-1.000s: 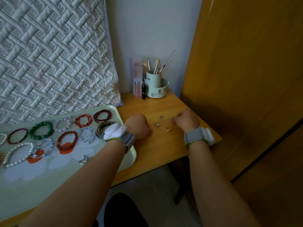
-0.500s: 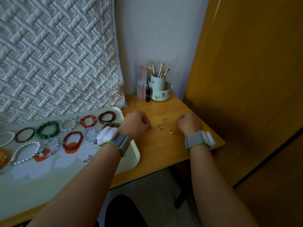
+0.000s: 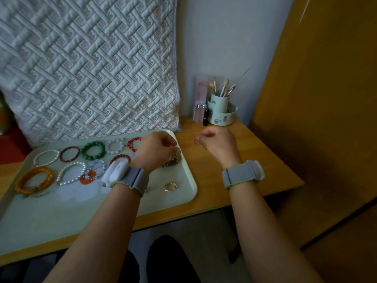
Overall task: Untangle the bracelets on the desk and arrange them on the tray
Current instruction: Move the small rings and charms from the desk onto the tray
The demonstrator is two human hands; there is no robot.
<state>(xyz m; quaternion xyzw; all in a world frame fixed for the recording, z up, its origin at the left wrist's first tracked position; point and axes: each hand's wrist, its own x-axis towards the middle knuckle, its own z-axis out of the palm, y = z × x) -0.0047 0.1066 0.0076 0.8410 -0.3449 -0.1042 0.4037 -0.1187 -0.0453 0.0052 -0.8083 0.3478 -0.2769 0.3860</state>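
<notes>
Each hand, left hand (image 3: 157,152) and right hand (image 3: 219,145), pinches a small gold ring; they should land gently on the pale green plastic tray (image 3: 122,203), clear of the beaded bracelets (image 3: 92,150).

Bare forearms, a grey strap on each wrist

Both arms are bare from wrist to elbow, with no sleeve in view. The left hand (image 3: 156,151) has a wide grey fabric band (image 3: 136,180) round its wrist, edged with a thin lime-green line, and a white, rounded plastic unit (image 3: 115,173) sits on the outer side of that band. The right hand (image 3: 219,147) wears a matching grey band (image 3: 238,174) with the same green edge and a white unit (image 3: 258,169) at its outer side. Dark clothing shows low between the arms
</notes>
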